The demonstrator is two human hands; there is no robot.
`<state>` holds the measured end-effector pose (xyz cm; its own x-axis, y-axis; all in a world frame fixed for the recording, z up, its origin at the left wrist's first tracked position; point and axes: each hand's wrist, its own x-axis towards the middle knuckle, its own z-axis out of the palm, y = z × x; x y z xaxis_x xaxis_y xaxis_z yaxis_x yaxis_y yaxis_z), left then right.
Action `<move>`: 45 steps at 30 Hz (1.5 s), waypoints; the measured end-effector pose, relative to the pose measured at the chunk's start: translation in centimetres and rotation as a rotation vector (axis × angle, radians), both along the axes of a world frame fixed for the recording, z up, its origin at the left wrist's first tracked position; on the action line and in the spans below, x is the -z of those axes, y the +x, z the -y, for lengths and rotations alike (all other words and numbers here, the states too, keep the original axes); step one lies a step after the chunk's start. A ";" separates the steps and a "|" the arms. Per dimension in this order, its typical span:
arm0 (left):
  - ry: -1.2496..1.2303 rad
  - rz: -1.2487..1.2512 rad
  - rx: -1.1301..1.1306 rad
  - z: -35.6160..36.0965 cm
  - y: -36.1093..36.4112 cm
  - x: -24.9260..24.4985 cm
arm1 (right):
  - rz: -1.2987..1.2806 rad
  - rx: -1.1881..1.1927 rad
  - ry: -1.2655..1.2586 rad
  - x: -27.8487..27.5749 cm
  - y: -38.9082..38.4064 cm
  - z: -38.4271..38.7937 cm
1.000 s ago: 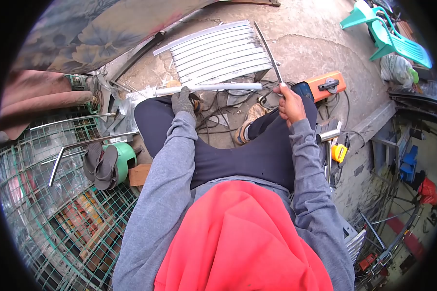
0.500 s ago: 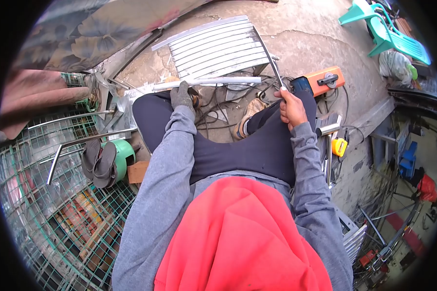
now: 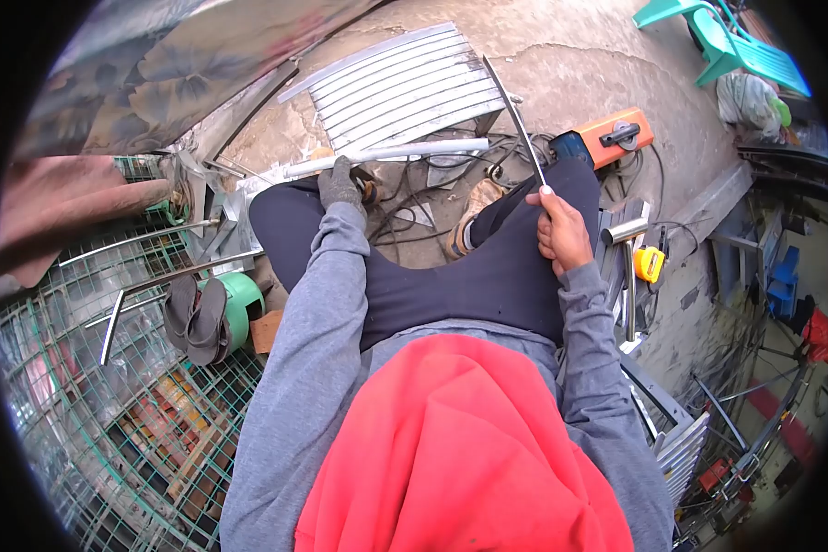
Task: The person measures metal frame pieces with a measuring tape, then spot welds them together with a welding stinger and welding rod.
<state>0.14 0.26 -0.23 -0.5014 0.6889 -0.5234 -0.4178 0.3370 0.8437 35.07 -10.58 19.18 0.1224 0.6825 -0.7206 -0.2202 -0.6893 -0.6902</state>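
Note:
My left hand (image 3: 341,185), in a dark grey glove, is closed near the left end of a pale metal tube (image 3: 414,150) beyond my knee; its fingertips are mostly hidden. My bare right hand (image 3: 561,227) grips the near end of a long, thin dark strip (image 3: 517,120), which points up and away past the right edge of a slatted metal panel (image 3: 396,87). The panel lies on the ground in front of me. Dark cables (image 3: 400,213) run over the floor between my legs.
An orange machine (image 3: 614,138) stands beyond my right knee, with a yellow tape measure (image 3: 649,264) nearer. Green wire mesh (image 3: 83,442), bent metal tubes (image 3: 170,275) and sandals (image 3: 204,317) are at left. A turquoise chair (image 3: 764,60) is at far right.
My right hand has moved slightly down and right, and the strip's far end has swung away from the panel's edge. My left hand looks nearly unmoved. The view has shifted a little.

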 end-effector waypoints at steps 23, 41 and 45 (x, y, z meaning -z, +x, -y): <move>-0.089 0.067 -0.016 0.5 1.5 -3.9 | 0.881 -0.570 0.169 13.5 2.3 -11.3; -0.258 -0.018 0.070 0.6 0.6 -4.2 | 0.667 -0.540 0.142 13.7 1.8 -11.7; -0.271 -0.014 0.067 0.7 0.9 -4.8 | 0.683 -0.524 0.140 13.6 1.7 -11.6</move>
